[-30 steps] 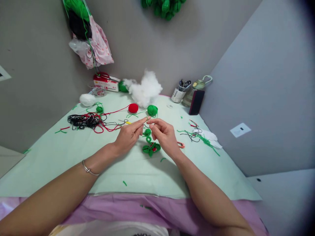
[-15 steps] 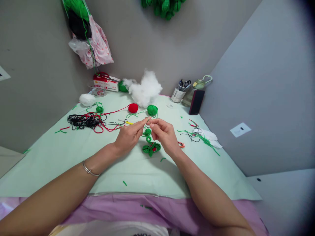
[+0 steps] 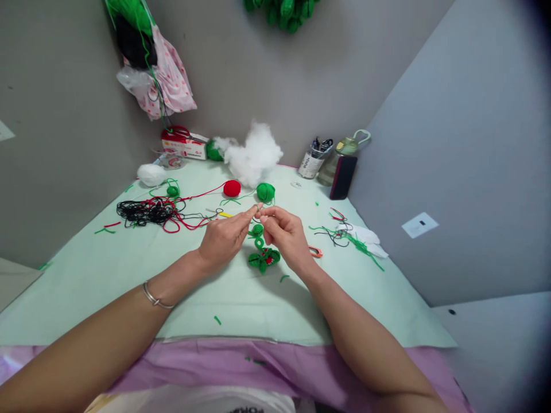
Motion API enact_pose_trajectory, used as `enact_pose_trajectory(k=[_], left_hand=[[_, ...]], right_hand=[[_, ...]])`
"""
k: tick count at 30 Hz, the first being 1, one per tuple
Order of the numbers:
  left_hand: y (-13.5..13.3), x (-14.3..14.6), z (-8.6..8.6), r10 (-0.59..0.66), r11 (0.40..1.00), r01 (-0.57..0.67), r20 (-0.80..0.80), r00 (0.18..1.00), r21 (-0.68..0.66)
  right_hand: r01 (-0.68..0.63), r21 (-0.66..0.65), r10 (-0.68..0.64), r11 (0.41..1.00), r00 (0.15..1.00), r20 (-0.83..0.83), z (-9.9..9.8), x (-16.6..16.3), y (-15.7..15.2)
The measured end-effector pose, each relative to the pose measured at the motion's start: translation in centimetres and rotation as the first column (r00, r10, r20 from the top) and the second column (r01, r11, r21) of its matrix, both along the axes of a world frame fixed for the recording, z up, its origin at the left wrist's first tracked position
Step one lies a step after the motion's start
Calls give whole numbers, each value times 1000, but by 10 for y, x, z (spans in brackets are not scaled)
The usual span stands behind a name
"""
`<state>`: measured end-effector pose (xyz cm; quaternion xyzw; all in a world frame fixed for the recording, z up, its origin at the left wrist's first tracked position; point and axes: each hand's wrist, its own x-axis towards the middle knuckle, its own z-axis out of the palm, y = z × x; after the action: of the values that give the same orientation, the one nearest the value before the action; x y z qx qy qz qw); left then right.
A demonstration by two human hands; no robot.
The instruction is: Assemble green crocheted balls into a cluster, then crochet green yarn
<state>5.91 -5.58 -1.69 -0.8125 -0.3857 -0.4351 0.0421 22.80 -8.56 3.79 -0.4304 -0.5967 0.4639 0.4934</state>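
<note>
Centrally, a thin yarn strand (image 3: 259, 210) sat at the fingertips above the table (image 3: 202, 304).
Right hand (image 3: 282, 232) pinched it beside the left hand (image 3: 221, 238), whose grip could not be told; green yarn ball (image 3: 266, 193) lay just beyond.

Silver left-wrist bangle (image 3: 157, 302), white top (image 3: 189, 401), dark lettering (image 3: 244, 410)

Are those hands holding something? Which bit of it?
The right hand seems to pinch a thin greenish strand with its fingertips, beside the left hand; which part, I can't tell.
</note>
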Motion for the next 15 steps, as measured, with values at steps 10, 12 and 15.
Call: enact_pose_trajectory(k=[10, 12, 15], left_hand=[[-2, 1, 3, -21, 997, 23, 31, 999, -80], [-2, 1, 3, -21, 997, 24, 37, 999, -79], [-3, 1, 3, -18, 998, 19, 27, 999, -67]], right_hand=[[35, 71, -39, 997, 997, 61, -1, -1, -2], [36, 81, -42, 996, 996, 81, -1, -1, -2], [39, 94, -50, 995, 992, 113, -1, -1, -3]])
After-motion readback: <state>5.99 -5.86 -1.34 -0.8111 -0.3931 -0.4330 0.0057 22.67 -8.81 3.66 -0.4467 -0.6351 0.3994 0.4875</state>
